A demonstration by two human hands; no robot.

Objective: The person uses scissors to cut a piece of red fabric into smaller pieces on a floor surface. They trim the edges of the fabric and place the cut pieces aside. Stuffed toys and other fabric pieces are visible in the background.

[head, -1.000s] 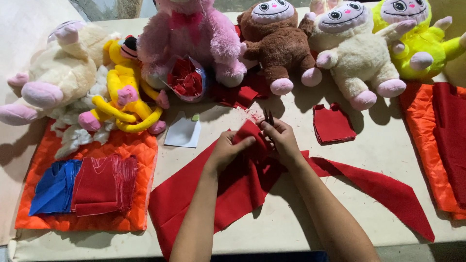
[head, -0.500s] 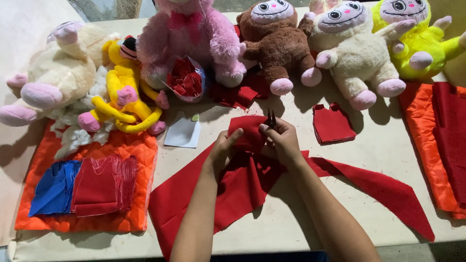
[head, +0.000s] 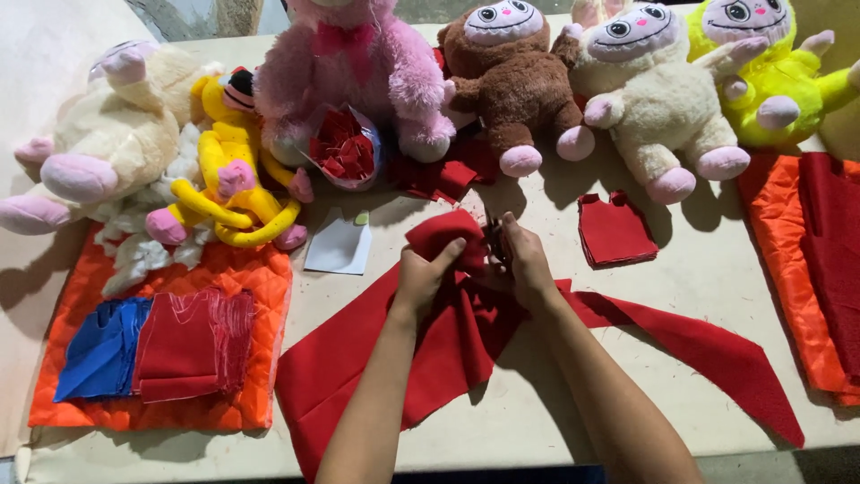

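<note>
- The left hand [head: 428,273] pinches a raised fold of the red cloth [head: 430,358] near the middle of the table [head: 537,421], fingers closed on it.
- The right hand [head: 524,260] is clenched around small dark scissors [head: 494,240], just beside that fold and touching the cloth.
- The cloth runs long from the near-left edge up toward the hands, with 1 tail trailing to the near-right; both hands sit at its far end, the left nearer the fold.
- A cut red piece [head: 614,229] lies just right of the hands, a white paper [head: 340,244] just left.
- 5 plush toys line the far edge, the brown toy [head: 511,85] straight beyond the hands; nothing stands between the scissors and the fold.
- An orange quilted mat [head: 224,269] with red and blue pieces sits at the near-left corner.
</note>
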